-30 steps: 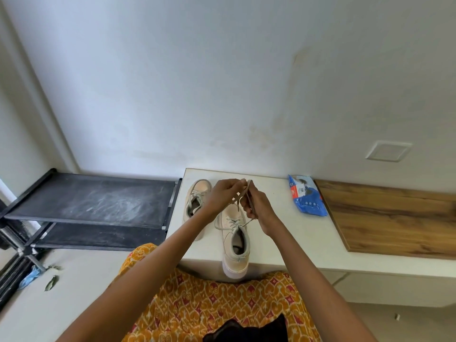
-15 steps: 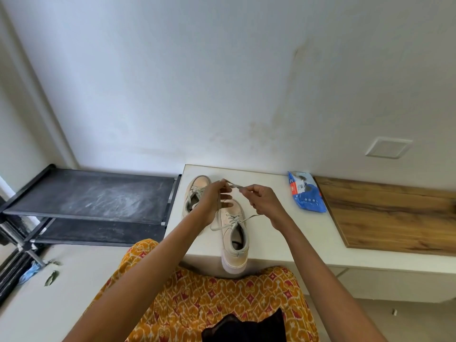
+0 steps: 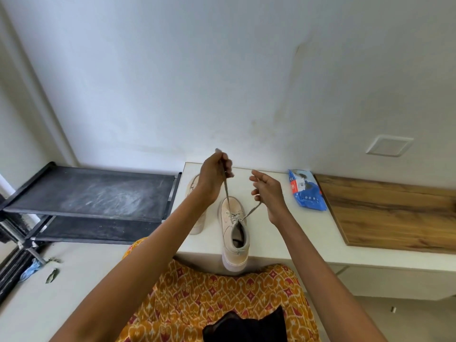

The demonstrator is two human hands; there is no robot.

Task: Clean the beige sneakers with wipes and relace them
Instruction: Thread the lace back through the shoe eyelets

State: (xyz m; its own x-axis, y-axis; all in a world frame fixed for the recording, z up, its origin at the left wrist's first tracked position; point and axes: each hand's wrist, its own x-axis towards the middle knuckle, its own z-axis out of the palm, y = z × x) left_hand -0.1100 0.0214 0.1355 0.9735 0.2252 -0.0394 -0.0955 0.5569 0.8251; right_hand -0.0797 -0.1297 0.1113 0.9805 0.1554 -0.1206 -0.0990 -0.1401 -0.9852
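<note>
A beige sneaker (image 3: 234, 233) stands on the white table (image 3: 283, 233), its heel over the near edge. Its grey lace (image 3: 226, 191) runs up from the eyelets in two ends. My left hand (image 3: 214, 176) is raised above the toe and grips one lace end, pulled taut. My right hand (image 3: 267, 193) sits to the right of the shoe with curled fingers holding the other lace end, which hangs slack. A second beige sneaker (image 3: 196, 213) lies to the left, mostly hidden behind my left forearm.
A blue wipes pack (image 3: 306, 191) lies on the table right of my hands, beside a wooden board (image 3: 394, 213). A black metal shoe rack (image 3: 93, 198) stands to the left. White wall is close behind the table.
My hands have separated. The left hand rose and drew its lace end upward and taut; the right hand moved right and down with the other end.
</note>
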